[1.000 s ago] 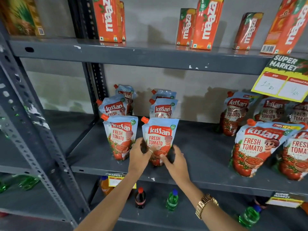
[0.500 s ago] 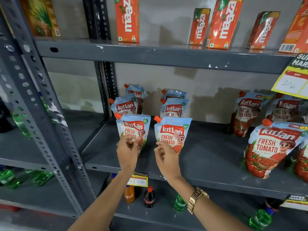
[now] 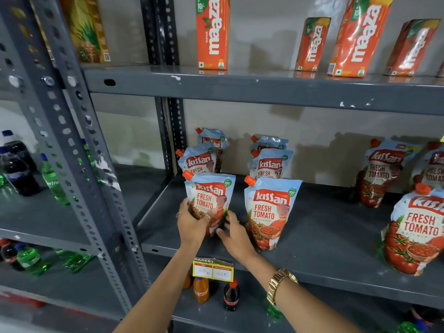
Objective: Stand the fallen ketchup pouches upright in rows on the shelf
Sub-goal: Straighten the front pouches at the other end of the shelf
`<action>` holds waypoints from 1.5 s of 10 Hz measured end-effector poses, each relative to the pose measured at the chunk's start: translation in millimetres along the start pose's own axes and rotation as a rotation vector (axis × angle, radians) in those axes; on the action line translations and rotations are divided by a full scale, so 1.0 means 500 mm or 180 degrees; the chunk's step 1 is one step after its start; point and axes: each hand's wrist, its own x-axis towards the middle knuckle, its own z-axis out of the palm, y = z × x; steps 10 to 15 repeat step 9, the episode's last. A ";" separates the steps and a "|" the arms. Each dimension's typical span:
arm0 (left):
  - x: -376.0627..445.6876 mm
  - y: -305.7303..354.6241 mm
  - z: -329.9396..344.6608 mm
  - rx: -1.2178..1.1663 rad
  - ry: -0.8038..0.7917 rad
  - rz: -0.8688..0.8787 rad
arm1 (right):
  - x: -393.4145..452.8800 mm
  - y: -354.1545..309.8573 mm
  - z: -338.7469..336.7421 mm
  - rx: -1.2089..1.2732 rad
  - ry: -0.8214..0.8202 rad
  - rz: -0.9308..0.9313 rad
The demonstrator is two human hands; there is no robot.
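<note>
The left hand grips the front-left Kissan ketchup pouch low; the right hand, fingers straight, steadies it. Probably soft and bottom-heavy: hold near base.

Bare shelf lies open between the middle pouch and right pouches. The upper shelf caps it; a post bounds the left.

Pale-blue, orange-capped ketchup pouches stand upright on the desk in two rows of three, the front-left pouch gripped low by the left hand and touched by the right hand, further pouches upright well apart rightward.
</note>
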 end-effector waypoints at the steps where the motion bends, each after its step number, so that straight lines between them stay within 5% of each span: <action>1: 0.017 -0.005 -0.014 -0.0012 0.0000 -0.0029 | 0.015 -0.004 0.012 0.0006 -0.0162 0.0036; 15: 0.034 0.005 -0.075 0.0039 0.0127 -0.0308 | 0.012 -0.049 0.047 0.0230 -0.0019 0.0105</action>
